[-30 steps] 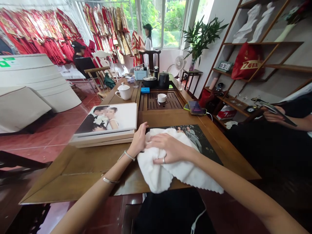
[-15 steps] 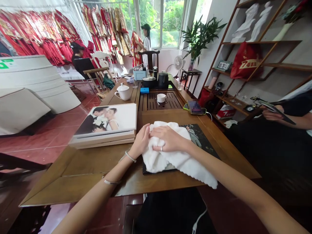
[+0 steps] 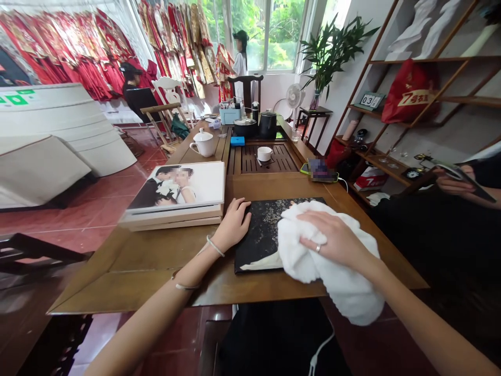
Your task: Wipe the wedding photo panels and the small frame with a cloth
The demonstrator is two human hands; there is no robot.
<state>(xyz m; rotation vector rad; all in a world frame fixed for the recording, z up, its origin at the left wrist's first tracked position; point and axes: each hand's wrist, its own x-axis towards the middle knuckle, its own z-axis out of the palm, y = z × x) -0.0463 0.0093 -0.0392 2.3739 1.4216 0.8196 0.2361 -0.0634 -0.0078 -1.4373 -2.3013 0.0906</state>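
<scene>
My right hand (image 3: 332,237) grips a bunched white towel (image 3: 299,253) and presses it on the right part of a dark photo panel (image 3: 258,237). The towel hides much of the panel's picture, and one end hangs past the table's front edge. My left hand (image 3: 236,222) rests with its fingers stretched out at the panel's left edge, holding nothing. The panel lies flat on the wooden table (image 3: 164,266). Left of it lies a stack of pale boards or albums, topped by a wedding photo (image 3: 183,188).
Beyond the panel are a phone on a cable (image 3: 321,171), a white cup (image 3: 264,153) on a slatted tea tray (image 3: 246,164), a lidded white mug (image 3: 202,143), a blue box (image 3: 237,141) and a black kettle (image 3: 268,125). At right, another person's hand (image 3: 457,180) holds a phone.
My right hand has slid the towel rightward across the panel, uncovering its left part. My left hand has left the towel and now lies at the panel's left edge.
</scene>
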